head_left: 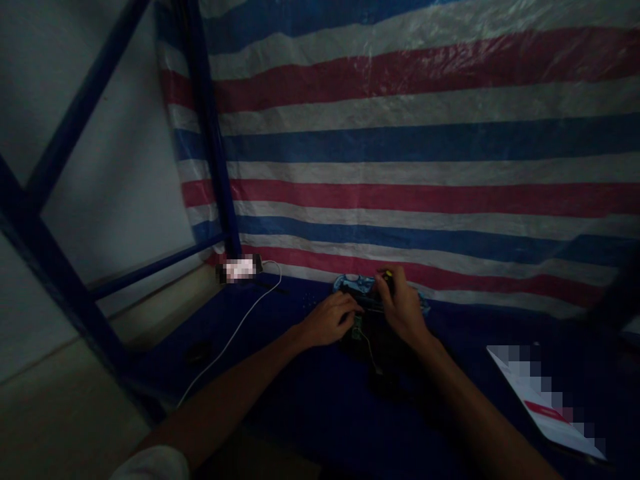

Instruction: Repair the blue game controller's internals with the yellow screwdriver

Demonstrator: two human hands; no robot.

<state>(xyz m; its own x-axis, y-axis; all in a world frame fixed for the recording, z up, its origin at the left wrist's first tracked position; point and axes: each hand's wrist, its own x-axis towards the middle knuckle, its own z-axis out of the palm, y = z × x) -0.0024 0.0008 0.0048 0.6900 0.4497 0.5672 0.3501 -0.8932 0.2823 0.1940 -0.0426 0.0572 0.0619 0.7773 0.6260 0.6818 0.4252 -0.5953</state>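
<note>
My left hand is closed, with its fingers bent together over a dark thing whose shape is lost in the gloom. A small green circuit board with a thin pale wire shows right beside its fingertips. My right hand grips what looks like a screwdriver with a black and yellow handle, most of it covered by the fingers. Behind both hands lies a light-blue, shiny toy-like shell, partly hidden by them. What the tool's tip touches cannot be made out.
The dark blue surface carries a lit phone on a white cable at the back left. A tablet-like screen lies at the right. Blue metal posts stand left; a striped plastic sheet hangs behind.
</note>
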